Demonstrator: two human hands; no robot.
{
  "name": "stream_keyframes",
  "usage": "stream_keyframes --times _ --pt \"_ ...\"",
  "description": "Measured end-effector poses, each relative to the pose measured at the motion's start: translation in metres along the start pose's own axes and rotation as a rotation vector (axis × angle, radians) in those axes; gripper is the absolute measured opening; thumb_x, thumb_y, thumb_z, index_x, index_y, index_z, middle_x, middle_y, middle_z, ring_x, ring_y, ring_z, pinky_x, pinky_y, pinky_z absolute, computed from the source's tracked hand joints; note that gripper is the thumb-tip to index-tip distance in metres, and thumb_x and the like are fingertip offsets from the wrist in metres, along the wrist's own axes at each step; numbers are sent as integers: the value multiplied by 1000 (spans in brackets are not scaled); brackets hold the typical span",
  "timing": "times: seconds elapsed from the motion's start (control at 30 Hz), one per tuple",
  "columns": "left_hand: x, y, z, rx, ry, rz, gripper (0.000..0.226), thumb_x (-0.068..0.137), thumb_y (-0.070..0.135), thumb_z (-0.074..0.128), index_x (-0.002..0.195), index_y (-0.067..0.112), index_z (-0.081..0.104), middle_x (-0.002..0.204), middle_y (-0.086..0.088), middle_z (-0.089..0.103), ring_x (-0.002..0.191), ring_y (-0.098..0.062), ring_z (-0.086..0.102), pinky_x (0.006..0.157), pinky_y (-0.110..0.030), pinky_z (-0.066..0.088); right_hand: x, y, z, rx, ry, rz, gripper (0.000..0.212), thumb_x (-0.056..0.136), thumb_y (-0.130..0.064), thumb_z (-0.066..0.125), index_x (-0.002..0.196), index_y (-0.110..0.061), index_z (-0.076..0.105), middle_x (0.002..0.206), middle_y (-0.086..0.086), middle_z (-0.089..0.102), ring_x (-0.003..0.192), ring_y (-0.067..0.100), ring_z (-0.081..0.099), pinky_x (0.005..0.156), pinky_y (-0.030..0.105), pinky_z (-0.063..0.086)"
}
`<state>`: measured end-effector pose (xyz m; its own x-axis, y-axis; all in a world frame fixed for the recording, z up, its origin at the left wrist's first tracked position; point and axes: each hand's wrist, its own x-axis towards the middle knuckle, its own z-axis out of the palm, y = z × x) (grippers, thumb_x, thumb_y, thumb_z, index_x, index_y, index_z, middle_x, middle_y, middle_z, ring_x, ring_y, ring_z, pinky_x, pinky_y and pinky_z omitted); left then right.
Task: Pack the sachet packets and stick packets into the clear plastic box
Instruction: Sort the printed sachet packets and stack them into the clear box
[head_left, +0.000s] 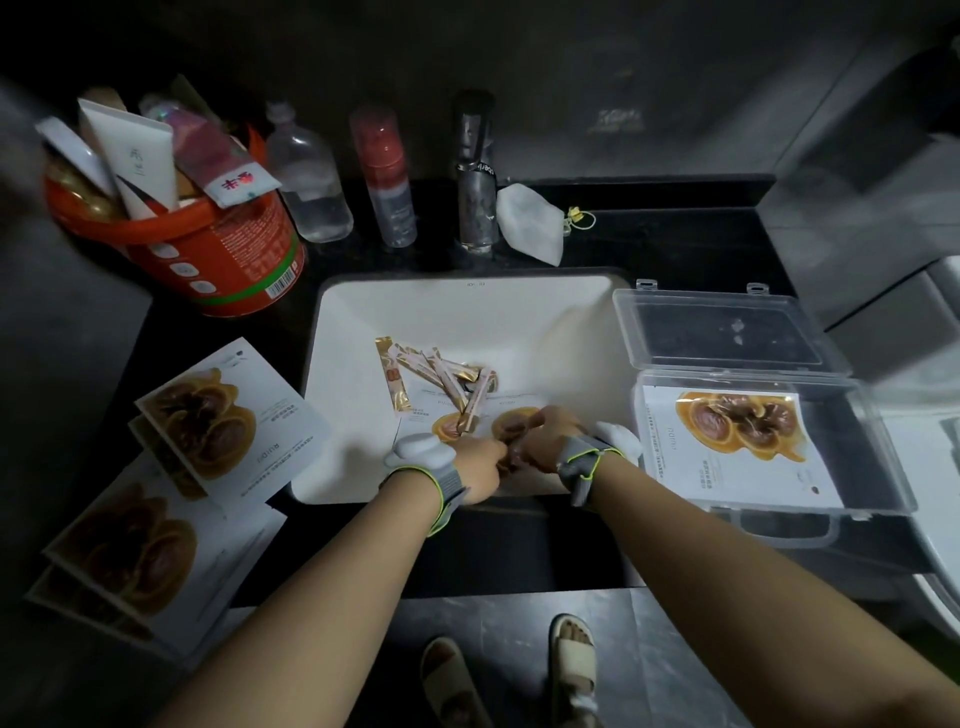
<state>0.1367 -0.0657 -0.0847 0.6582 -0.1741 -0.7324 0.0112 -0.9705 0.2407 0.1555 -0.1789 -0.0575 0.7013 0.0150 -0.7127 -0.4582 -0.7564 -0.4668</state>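
The clear plastic box (878, 452) lies open on the right of the counter, lid back, with one white sachet packet (737, 447) printed with a brown mushroom inside. In the white sink (519, 312) lie several pink and gold stick packets (441, 371) on top of more sachet packets (462, 418). My left hand (480, 460) and my right hand (545, 434) meet low in the sink over a sachet there; their fingers curl onto its near edge. Several more sachet packets (208, 421) lie stacked on the counter at the left.
A red bucket (223, 249) stuffed with tubes stands at the back left. A clear bottle (311, 176), a red pump bottle (387, 176), the tap (475, 171) and a white face mask (530, 221) line the back of the black counter.
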Motion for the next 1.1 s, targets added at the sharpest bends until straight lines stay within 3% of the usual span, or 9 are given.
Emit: stream_keyframes --times 0.07,0.1,0.2,0.3,0.47,0.7,0.87,0.97,1.1 --pt "-2 0 1 -71 2 6 26 99 6 31 116 5 51 114 -15 54 112 -31 51 86 -33 41 -4 -5 -1 10 34 -40 30 87 -2 54 115 -2 63 104 13 66 110 29 61 47 3 39" --pt "-3 -1 1 -80 32 13 25 99 6 31 112 5 52 112 -14 54 112 -29 50 85 -30 38 -5 -7 -2 -7 64 -59 30 87 -4 54 116 -2 62 108 14 65 115 30 59 57 3 44" --pt "-4 -7 -6 -92 180 33 37 95 8 37 129 9 50 131 -18 51 118 -35 51 96 -34 44 -3 -11 -5 -13 190 -95 27 88 -11 53 112 -7 64 118 13 65 111 31 61 89 29 49" --pt "-13 -10 -15 -134 208 52 47 96 9 35 142 16 39 139 -17 48 121 -36 51 94 -33 44 -8 -12 -13 -12 279 -147 25 85 -12 53 108 -11 63 116 11 66 107 31 61 86 32 49" --pt "-25 -4 -30 -199 341 95 54 99 12 34 151 20 20 160 -6 18 138 -32 36 105 -33 36 -19 -11 -28 38 372 -230 18 86 -15 53 101 -16 62 104 9 71 101 28 63 83 32 50" --pt "-34 5 -43 -471 384 66 82 96 21 49 152 24 -11 162 -2 -13 149 -29 15 117 -38 24 -40 0 -56 149 373 -361 35 80 3 35 87 -22 58 92 6 68 91 27 62 76 30 51" --pt "-45 11 -45 -695 411 142 90 96 13 50 149 27 -21 162 -6 6 141 -26 33 106 -31 36 -49 10 -80 282 342 -399 37 77 9 34 76 -22 55 81 4 59 79 29 57 71 40 52" --pt "-47 14 -49 -706 484 143 87 95 8 48 150 32 -16 160 -8 18 96 -14 58 75 -24 42 -51 19 -94 338 383 -405 35 77 9 39 78 -24 53 77 2 58 78 28 58 72 45 53" --pt "-50 30 -55 -749 516 136 84 96 8 49 150 34 -11 155 -18 28 139 -27 39 105 -31 35 -55 36 -111 474 432 -379 26 77 1 56 97 -16 53 91 17 61 73 31 60 67 47 54"
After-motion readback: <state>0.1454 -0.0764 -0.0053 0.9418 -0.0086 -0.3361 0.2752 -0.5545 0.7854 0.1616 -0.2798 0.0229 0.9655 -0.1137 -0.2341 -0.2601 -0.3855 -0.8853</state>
